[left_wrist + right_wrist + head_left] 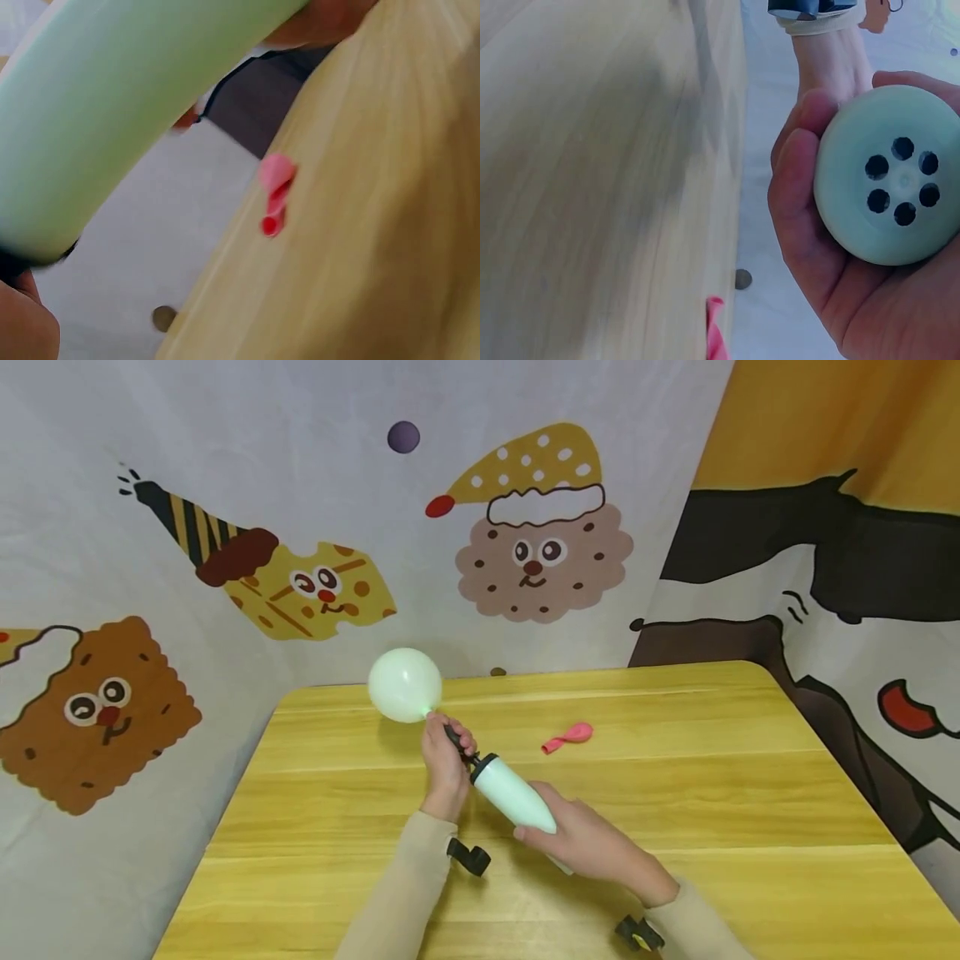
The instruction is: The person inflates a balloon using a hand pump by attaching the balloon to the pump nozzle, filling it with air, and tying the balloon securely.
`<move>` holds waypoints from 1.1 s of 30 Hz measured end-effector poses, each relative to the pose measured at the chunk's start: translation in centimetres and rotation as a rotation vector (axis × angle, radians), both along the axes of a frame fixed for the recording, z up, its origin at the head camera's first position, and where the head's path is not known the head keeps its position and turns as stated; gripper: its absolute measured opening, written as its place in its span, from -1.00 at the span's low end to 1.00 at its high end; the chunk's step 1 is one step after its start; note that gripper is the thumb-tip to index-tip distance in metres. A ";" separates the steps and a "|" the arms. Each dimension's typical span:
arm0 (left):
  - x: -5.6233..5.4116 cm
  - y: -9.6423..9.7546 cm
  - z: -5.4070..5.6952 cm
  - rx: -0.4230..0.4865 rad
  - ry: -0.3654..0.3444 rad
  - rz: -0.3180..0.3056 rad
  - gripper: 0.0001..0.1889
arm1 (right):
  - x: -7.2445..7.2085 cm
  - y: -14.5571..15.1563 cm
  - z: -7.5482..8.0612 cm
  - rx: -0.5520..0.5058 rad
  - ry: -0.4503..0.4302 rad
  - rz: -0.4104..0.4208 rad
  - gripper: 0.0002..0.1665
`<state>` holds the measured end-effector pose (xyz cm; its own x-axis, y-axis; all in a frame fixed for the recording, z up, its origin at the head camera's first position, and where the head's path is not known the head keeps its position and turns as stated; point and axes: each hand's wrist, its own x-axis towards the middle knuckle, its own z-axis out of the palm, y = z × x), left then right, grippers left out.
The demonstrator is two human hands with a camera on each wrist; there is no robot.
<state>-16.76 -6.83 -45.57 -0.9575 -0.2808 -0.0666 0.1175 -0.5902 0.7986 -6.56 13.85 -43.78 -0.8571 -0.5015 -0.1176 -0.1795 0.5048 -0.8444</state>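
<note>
A mint-green hand pump [516, 795] with a black collar and black handle is held between both hands over the table. My left hand [444, 760] grips its black handle, with the neck of a partly inflated pale green balloon [405, 685] at the fingers. Curled round the pump's lower barrel is my right hand [588, 835]. In the right wrist view the pump's round end [904, 180], pierced by a ring of several holes, faces the camera inside the right palm. From the left wrist, the green barrel [127, 112] fills the upper left.
An uninflated pink balloon [567, 737] lies on the wooden table [712, 777], to the right of the left hand. Behind the table hangs a pale cloth [322, 427] printed with cartoon biscuits and cheese. Each wrist wears a black camera mount [468, 857].
</note>
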 end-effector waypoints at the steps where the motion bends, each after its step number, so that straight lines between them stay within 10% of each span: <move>1: -0.3 -0.4 0.2 0.007 0.003 0.008 -0.52 | 0.2 0.2 0.1 0.005 0.002 0.005 -0.18; 13: -2.6 -5.2 2.2 0.126 0.047 0.147 -0.60 | 1.6 3.4 0.8 0.046 0.108 0.081 -0.27; 33: 0.5 0.1 -0.5 0.039 -0.003 0.000 -0.57 | -0.1 0.3 -0.2 0.028 0.041 0.027 -0.23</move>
<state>-16.25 -6.70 -46.04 -0.9572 -0.2778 -0.0806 0.1149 -0.6208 0.7755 -6.67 14.19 -44.00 -0.8479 -0.5213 -0.0964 -0.2277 0.5223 -0.8218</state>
